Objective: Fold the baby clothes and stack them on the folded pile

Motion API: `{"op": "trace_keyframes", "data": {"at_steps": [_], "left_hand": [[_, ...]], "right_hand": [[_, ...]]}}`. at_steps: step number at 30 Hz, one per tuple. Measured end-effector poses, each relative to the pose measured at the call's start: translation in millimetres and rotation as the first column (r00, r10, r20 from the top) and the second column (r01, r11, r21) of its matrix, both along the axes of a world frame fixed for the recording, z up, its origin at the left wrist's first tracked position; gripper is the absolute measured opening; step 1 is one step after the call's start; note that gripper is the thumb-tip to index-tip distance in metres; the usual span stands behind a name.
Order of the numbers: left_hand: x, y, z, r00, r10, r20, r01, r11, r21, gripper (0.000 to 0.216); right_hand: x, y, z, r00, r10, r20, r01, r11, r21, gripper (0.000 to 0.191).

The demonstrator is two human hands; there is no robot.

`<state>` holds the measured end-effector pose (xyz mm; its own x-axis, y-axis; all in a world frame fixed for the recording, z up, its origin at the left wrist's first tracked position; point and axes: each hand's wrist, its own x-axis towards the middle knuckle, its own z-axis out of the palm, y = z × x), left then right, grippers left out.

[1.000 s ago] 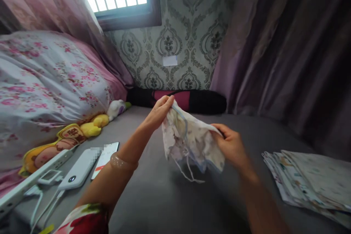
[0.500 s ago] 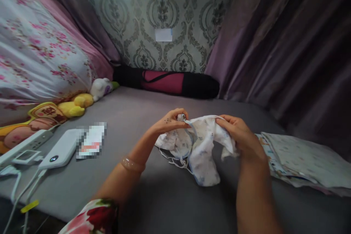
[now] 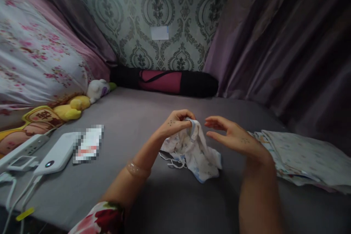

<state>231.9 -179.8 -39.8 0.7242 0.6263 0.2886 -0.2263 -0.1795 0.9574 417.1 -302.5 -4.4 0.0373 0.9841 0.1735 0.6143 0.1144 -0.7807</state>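
Note:
A small white printed baby garment (image 3: 196, 151) with blue trim and thin ties lies crumpled on the grey bed sheet (image 3: 131, 117). My left hand (image 3: 177, 123) pinches its upper edge between thumb and fingers. My right hand (image 3: 233, 137) hovers just to the right of the garment with its fingers spread and nothing in them. A clear bangle (image 3: 135, 168) sits on my left wrist.
A stack of folded printed cloths (image 3: 301, 159) lies at the right. A white power bank (image 3: 57, 151), a power strip (image 3: 19, 151) with cables and a blurred phone (image 3: 88, 148) lie at the left, beside plush toys (image 3: 68, 104). A floral duvet (image 3: 33, 51) and a dark bolster (image 3: 164, 82) are behind.
The garment came down from the air onto the sheet. My right hand let go of it and opened. My left hand kept its pinch. The view tilted down.

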Motion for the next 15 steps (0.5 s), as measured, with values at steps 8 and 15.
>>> {"op": "trace_keyframes", "data": {"at_steps": [8,15], "left_hand": [[4,10,-5.1,0.992,0.080,-0.096,-0.074,0.995,0.061,0.025],[-30,-11,-29.7,0.804,0.577,-0.142,-0.401,0.704,0.586,0.048]], "right_hand": [[-20,26,-13.8,0.990,-0.078,-0.115,0.084,0.995,0.051,0.027],[5,27,-18.3,0.907,-0.254,-0.336,0.269,0.963,-0.001,0.037]]}}
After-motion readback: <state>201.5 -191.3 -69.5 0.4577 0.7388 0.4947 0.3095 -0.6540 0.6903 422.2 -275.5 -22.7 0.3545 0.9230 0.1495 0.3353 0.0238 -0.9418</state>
